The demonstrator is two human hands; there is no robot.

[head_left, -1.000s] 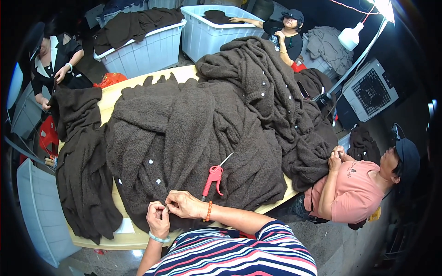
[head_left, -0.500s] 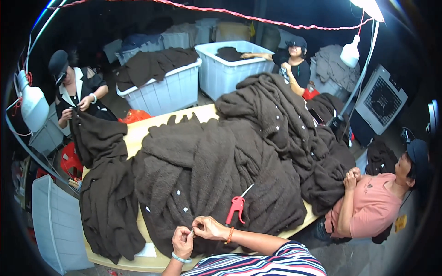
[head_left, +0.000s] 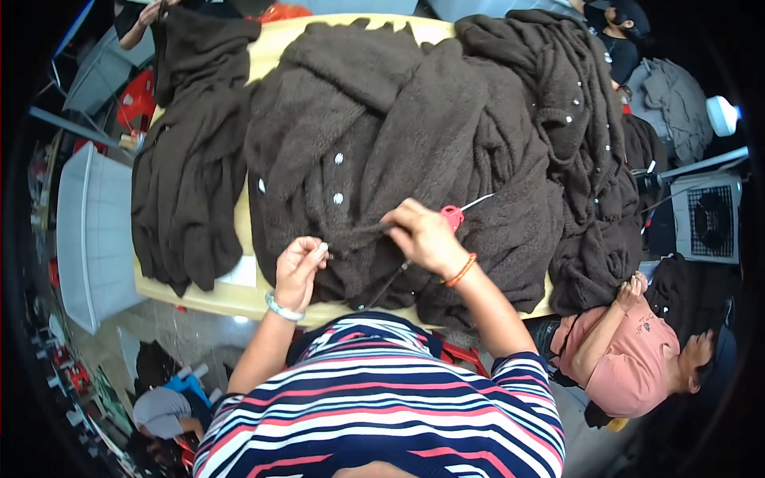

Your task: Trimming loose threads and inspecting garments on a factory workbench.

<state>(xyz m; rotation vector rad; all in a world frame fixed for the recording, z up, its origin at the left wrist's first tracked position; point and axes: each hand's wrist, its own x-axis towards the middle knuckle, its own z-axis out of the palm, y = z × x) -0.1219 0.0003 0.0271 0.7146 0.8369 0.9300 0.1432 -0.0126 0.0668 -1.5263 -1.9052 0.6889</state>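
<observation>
On the desk (head_left: pixel 271 40), dark knitwear (head_left: pixel 430 119) is heaped; its edge (head_left: pixel 362 232) seems pinched in closed fingers of the right hand (head_left: pixel 429 239), a tiny pale object (head_left: pixel 324 247) in those of the left hand (head_left: pixel 298 271). Through hard tugging, the knitwear could be stretched.

Pale table (head_left: pixel 275 45); shiny grey floor (head_left: pixel 177 321); white bulb (head_left: pixel 722 116).

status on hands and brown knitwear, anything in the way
Left hand pinched, hold unclear; right hand curled over brown knitwear. Knitwear heaped across table. Red air gun partly hidden by right hand.
</observation>
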